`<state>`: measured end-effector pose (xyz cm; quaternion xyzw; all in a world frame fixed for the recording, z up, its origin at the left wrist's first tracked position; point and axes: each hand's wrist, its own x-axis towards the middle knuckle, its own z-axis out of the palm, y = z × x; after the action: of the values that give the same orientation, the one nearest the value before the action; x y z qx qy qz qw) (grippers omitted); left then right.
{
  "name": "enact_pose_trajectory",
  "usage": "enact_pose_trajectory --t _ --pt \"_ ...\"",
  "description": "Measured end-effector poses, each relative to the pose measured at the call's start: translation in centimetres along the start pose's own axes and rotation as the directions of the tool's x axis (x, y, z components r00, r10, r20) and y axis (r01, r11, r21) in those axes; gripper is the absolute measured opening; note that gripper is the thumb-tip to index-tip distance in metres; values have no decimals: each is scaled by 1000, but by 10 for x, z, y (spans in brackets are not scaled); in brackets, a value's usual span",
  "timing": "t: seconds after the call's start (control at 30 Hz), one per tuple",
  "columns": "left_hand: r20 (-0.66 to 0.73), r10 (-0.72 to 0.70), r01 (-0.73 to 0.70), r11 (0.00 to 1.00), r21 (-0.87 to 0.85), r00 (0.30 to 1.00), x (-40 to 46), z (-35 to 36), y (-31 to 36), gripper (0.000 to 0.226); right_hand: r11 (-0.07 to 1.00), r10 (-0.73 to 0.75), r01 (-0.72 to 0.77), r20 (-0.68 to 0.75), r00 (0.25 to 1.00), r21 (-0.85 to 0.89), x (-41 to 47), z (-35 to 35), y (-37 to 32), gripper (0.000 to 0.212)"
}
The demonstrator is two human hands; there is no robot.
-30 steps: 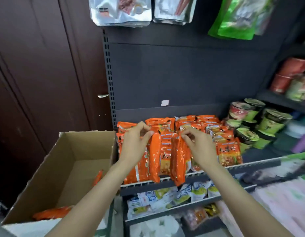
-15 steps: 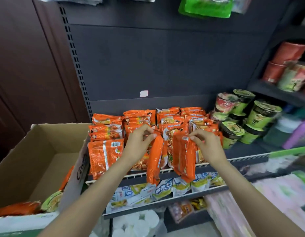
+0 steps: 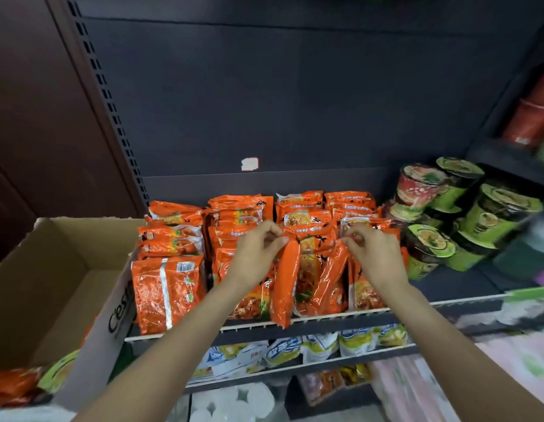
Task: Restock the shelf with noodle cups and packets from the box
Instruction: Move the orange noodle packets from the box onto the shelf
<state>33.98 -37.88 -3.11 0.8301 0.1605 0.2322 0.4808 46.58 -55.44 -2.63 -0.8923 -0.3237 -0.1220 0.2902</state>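
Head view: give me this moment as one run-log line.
left hand: pinches top of orange packet | right hand: pinches neighbouring packet | both upright at shelf front | box: stock left

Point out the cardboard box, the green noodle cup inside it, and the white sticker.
cardboard box (image 3: 66, 239), head view, back inner wall.
green noodle cup (image 3: 56, 377), head view, lid.
white sticker (image 3: 249, 164), head view, centre.

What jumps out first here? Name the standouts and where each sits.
Two hands at centre: the left hand pinches an upright orange packet by its top, and the right hand pinches another. Green noodle cups are stacked at right; an open cardboard box stands at left.
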Motion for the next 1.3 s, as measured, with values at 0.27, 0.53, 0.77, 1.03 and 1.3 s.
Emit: enact_pose_trajectory --t 0.27,0.53,0.77,1.03,1.3 --pt "-133 -69 73 997 32 989 -7 10 3 12 988 -122 95 248 961 119 21 33 10 28" --pt "-257 -51 83 990 115 965 -23 20 7 11 960 -268 257 610 746 109 6 70 24 107" --pt "-213 -64 83 993 83 975 -26 13 -2 6 903 -212 380 561 800 -201 -6 92 29 124" --pt "-195 -90 93 996 7 977 -23 5 -8 9 775 -258 507 545 798 -376 -10 96 28 113" --pt "-174 -115 99 990 -97 978 -20 -4 -16 8 787 -230 520 624 747 -332 -12 94 29 98"
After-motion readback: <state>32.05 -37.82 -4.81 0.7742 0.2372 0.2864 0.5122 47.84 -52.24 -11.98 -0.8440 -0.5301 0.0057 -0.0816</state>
